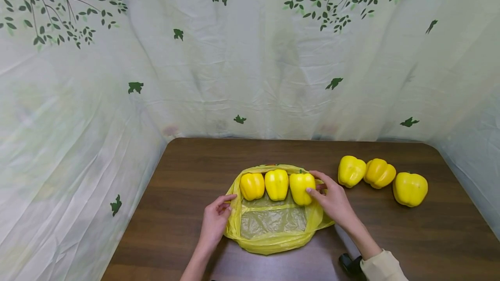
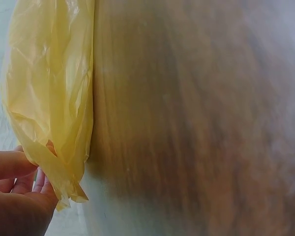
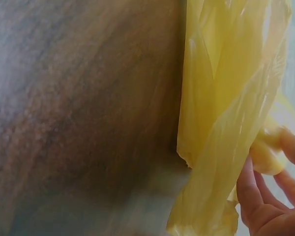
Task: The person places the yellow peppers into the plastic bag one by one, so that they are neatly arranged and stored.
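Note:
A yellow plastic bag (image 1: 269,246) lies spread open on the table, its mouth facing up. Inside, along its far side, two yellow bell peppers (image 1: 252,186) (image 1: 276,184) sit in a row. A third yellow bell pepper (image 1: 301,188) is at the right end of that row, gripped between the thumb and fingers of my right hand (image 1: 333,198). My left hand (image 1: 215,220) pinches the bag's left rim. Close up in the left wrist view, thin film of the bag (image 2: 54,98) passes between the fingers. In the right wrist view, the bag's side partly hides the held pepper (image 3: 268,157).
Three more yellow bell peppers (image 1: 351,171) (image 1: 379,173) (image 1: 410,189) stand at the right back of the brown wooden table (image 1: 187,164). A dark object (image 1: 349,264) is by the right wrist. Behind the table hangs a pale curtain (image 1: 250,64) with leaf prints.

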`<move>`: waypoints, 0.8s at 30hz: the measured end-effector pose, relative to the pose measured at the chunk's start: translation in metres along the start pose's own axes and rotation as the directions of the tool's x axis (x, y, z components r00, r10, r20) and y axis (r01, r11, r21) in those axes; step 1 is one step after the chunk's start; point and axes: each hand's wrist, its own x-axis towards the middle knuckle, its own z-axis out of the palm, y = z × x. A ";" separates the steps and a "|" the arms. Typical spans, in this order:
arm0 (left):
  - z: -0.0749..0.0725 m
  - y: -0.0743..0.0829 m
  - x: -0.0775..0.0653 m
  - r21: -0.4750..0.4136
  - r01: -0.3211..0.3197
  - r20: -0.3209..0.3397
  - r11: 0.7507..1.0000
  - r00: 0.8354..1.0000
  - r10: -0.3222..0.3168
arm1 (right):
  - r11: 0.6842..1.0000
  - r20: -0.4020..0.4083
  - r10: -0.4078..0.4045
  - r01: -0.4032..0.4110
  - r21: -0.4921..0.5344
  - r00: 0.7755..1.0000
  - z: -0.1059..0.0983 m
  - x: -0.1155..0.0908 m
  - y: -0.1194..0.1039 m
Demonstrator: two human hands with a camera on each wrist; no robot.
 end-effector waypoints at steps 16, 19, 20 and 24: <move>-0.001 -0.001 0.000 -0.003 -0.014 0.007 1.000 1.000 0.014 | 0.999 -0.032 -0.028 0.027 -0.040 0.999 0.006 0.000 -0.003; -0.001 -0.001 -0.001 -0.001 -0.014 0.008 1.000 1.000 0.014 | 0.998 -0.018 -0.025 0.023 -0.062 1.000 0.006 -0.001 -0.003; -0.001 -0.002 -0.001 0.000 -0.014 0.008 1.000 1.000 0.014 | 0.997 -0.012 -0.024 0.023 -0.070 1.000 0.006 -0.001 -0.003; -0.001 -0.002 -0.001 -0.003 -0.017 0.009 1.000 1.000 0.017 | 0.996 0.001 -0.025 0.025 -0.091 1.000 0.006 -0.001 -0.003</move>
